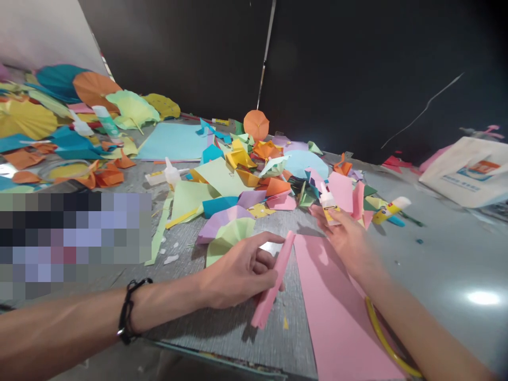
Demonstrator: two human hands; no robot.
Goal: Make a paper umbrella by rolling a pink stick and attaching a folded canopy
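My left hand [246, 270] pinches a narrow, pleated strip of pink paper [277, 283], tilted just over the grey table. At the wrist is a dark bracelet [129, 312]. My right hand [347, 238] has its fingers around a small white glue bottle [327, 200] with a yellow label, its nozzle pointing up. Beneath the right forearm lies a flat pink sheet [329, 296], partly in shadow. A yellow ring-like loop [383, 333] shows beside that forearm. Next to the left hand are a green pleated paper fan [228, 241] and a purple one [222, 219].
Folded paper scraps [242, 159] in many colours heap across the middle. Another glue bottle [172, 173] stands left of them, a yellow glue stick [391, 210] lies right. Blue sheets [172, 142] and round paper fans [95, 90] sit at the back left. A white bag [464, 172] is far right.
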